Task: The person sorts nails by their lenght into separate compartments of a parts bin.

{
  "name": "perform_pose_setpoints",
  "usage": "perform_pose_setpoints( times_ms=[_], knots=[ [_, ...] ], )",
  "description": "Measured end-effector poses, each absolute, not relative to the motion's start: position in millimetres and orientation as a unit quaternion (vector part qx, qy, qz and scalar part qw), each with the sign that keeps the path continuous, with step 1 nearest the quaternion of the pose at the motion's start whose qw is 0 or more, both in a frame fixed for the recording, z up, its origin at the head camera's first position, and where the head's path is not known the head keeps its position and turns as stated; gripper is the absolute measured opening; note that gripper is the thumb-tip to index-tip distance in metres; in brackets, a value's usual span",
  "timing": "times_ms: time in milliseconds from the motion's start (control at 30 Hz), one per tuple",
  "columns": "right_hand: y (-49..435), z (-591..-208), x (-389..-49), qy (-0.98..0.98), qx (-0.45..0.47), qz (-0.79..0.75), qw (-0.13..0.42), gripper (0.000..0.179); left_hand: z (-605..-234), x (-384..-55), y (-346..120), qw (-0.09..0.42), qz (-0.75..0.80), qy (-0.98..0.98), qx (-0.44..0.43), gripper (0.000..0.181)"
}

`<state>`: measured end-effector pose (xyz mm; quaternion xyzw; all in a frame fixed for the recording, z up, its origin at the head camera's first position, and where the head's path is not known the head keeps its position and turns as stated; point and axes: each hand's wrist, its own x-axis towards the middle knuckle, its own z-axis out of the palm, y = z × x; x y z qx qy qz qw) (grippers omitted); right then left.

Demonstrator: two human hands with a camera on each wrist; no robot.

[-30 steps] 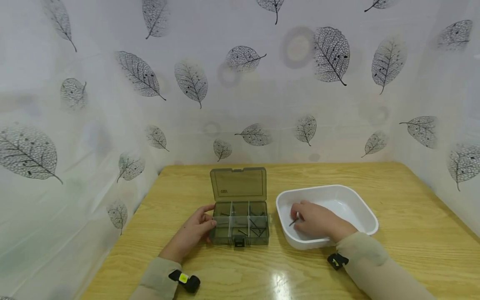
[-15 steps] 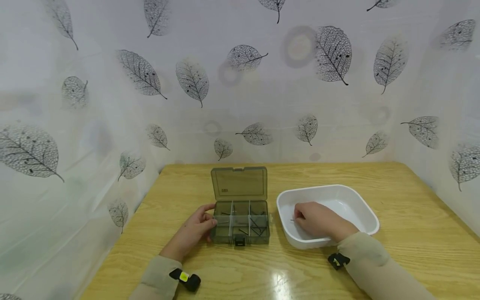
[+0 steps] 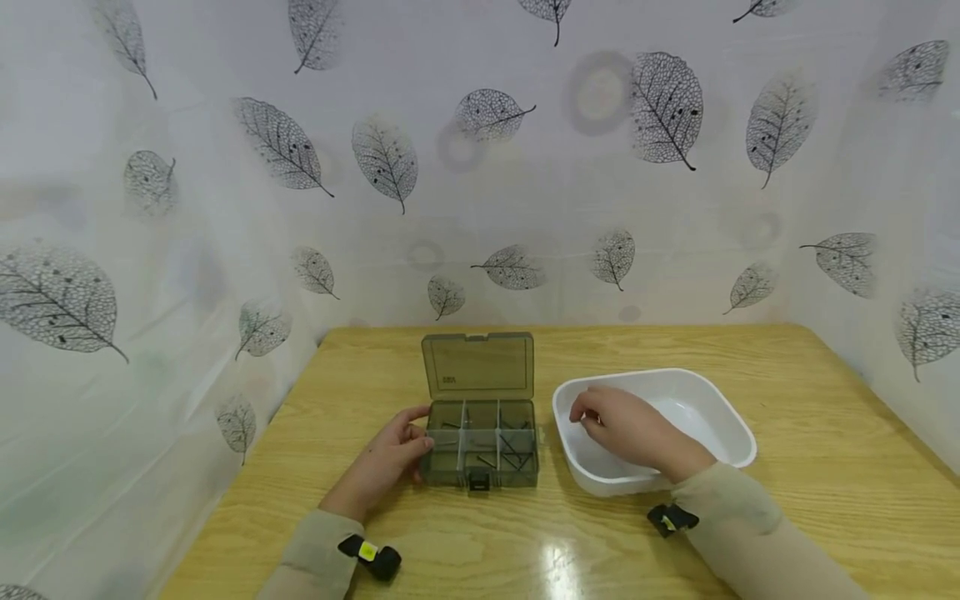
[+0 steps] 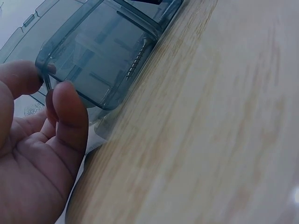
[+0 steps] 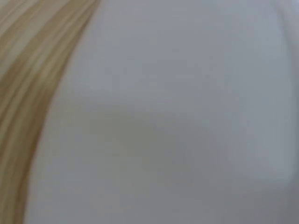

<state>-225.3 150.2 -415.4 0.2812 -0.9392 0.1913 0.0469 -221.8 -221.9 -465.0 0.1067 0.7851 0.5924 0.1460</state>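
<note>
A smoky translucent compartment box (image 3: 480,481) stands on the table with its lid (image 3: 480,367) raised. Dark screws (image 3: 516,450) lie in several compartments, and one screw (image 4: 138,58) shows through the wall in the left wrist view. My left hand (image 3: 386,458) grips the box's left side; its thumb and fingers pinch the corner in the left wrist view. Over the left part of a white tray (image 3: 678,377), my right hand (image 3: 626,425) has its fingertips curled together, and the screw seen between them earlier is hidden. The right wrist view is blurred and shows no fingers.
The wooden table (image 3: 465,550) reaches back to a pale leaf-printed curtain (image 3: 525,192), which also hangs along both sides. Both wrists carry black strapped devices, one below the left sleeve (image 3: 378,560) and one near the tray's front rim.
The right hand pinched a screw low in the tray, dipped, then rose slightly toward the tray's left side. The screw has gone out of sight. The left hand and box stay put.
</note>
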Motion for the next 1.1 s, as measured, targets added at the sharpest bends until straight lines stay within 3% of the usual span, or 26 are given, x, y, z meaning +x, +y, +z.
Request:
perform_pose_setpoints(
  times_ms=[333, 1100],
  knots=[
    [110, -402, -224, -0.932, 0.287, 0.211, 0.072, 0.019, -465, -221, -221, 0.147, 0.595, 0.784, 0.105, 0.055],
    [11, -385, -230, -0.92, 0.343, 0.18, 0.057, 0.02, -464, -221, -220, 0.145, 0.602, 0.779, 0.098, 0.05]
  ],
)
